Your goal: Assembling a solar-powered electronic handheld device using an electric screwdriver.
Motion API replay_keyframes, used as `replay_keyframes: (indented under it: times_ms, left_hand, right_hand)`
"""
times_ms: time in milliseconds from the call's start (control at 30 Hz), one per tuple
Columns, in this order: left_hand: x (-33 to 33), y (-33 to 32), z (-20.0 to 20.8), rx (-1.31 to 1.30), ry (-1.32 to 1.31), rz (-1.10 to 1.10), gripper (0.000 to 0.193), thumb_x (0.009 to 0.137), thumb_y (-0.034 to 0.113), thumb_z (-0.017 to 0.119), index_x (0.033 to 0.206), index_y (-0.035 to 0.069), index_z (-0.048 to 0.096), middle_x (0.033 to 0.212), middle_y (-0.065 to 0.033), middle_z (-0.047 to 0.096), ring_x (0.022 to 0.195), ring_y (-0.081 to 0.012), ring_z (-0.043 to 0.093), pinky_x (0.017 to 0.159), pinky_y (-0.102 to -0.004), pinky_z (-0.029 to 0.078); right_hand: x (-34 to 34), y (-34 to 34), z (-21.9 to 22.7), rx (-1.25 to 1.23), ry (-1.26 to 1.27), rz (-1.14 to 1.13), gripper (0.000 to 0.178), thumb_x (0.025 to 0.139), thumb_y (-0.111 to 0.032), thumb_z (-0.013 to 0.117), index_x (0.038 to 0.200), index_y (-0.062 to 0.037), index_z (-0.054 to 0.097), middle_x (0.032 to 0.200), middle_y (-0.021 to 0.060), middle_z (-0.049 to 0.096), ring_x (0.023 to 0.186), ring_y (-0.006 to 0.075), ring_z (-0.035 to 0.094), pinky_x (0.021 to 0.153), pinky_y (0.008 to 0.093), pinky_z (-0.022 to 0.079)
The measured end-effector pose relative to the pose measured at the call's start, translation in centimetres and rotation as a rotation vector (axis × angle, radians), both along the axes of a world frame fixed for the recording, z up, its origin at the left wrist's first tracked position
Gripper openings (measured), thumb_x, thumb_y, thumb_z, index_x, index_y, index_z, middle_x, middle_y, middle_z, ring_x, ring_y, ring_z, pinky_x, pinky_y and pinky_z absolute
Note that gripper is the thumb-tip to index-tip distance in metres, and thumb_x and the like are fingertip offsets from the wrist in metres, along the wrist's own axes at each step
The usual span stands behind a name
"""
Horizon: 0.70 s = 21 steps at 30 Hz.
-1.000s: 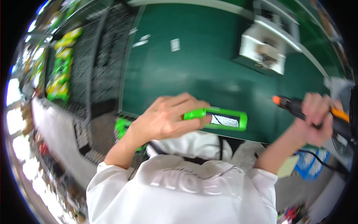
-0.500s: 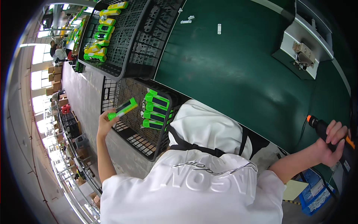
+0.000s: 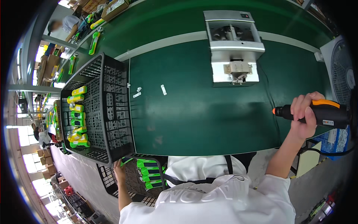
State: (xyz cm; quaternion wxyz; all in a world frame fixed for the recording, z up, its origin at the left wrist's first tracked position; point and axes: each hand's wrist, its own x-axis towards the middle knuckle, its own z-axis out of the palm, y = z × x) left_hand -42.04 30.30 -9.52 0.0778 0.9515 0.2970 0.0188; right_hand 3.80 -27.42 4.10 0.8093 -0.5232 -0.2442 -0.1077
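My right hand (image 3: 302, 114) is wrapped round a black-and-orange electric screwdriver (image 3: 328, 112), its orange tip pointing left over the right part of the green worktable. Low at the left, my left hand (image 3: 119, 172) is closed at the lower black crate (image 3: 128, 177). A slim green device (image 3: 126, 161) shows at its fingers, mostly hidden by the upper crate's edge. Several similar green devices (image 3: 151, 175) with dark panels lie in a row in that lower crate. The upper black crate (image 3: 108, 108) holds a column of green and yellow devices (image 3: 77, 115) along its left side.
A silver machine (image 3: 236, 48) with a metal fixture stands at the back of the green table (image 3: 194, 123). Small white parts (image 3: 163, 89) lie at the table's left. At the far right are a fan (image 3: 341, 65) and a blue bin (image 3: 337, 143). Another person works far left.
My head view has turned, bringing the machine nearer the middle. My left hand has carried the green device to the lower crate's far side, beside the upper crate. The right hand keeps the screwdriver.
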Motion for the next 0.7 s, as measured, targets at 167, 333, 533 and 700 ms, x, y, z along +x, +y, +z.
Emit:
replay_keyframes:
  times_ms: [167,333,533,700]
  left_hand:
    - [1.5,0.9,-4.5,0.017,-0.124,0.15,0.035,0.077,0.012,0.071,0.108,-0.002,0.062,0.106,-0.0268,0.061,0.105,-0.045,0.054,0.09,-0.0466,0.044]
    - [-5.1,3.8,0.6,-0.1,-0.626,0.491,0.028,0.083,0.002,0.061,0.11,-0.005,0.06,0.106,-0.0134,0.064,0.091,-0.0215,0.061,0.08,-0.0332,0.049]
    - [10.6,1.5,21.7,0.443,-1.077,0.46,0.02,0.094,0.009,0.059,0.11,-0.002,0.059,0.105,-0.0105,0.065,0.091,-0.0161,0.062,0.073,-0.0264,0.052]
    - [36.5,6.2,24.8,-0.162,-0.794,-0.16,0.026,0.092,0.016,0.064,0.111,0.0,0.057,0.104,-0.0075,0.061,0.098,-0.0145,0.06,0.078,-0.0271,0.051]
  right_hand:
    - [0.4,-3.0,-0.5,0.038,-0.006,-0.043,0.035,0.086,-0.012,0.053,0.116,0.0029,0.044,0.066,-0.0002,0.039,0.056,0.0094,0.037,0.054,0.0261,0.031]
    - [0.9,-3.0,-1.2,-0.031,-0.027,-0.044,0.035,0.087,-0.01,0.052,0.12,0.0025,0.045,0.063,0.0007,0.039,0.055,0.0094,0.036,0.055,0.0257,0.032]
    - [0.7,-2.9,-0.2,-0.057,-0.045,-0.131,0.031,0.087,-0.01,0.053,0.116,0.0006,0.049,0.061,-0.0001,0.04,0.053,0.009,0.036,0.054,0.0251,0.031]
    - [0.9,-2.5,0.0,-0.127,-0.093,-0.186,0.031,0.087,-0.009,0.051,0.117,-0.0001,0.048,0.059,-0.0005,0.04,0.052,0.0093,0.036,0.054,0.0256,0.031]
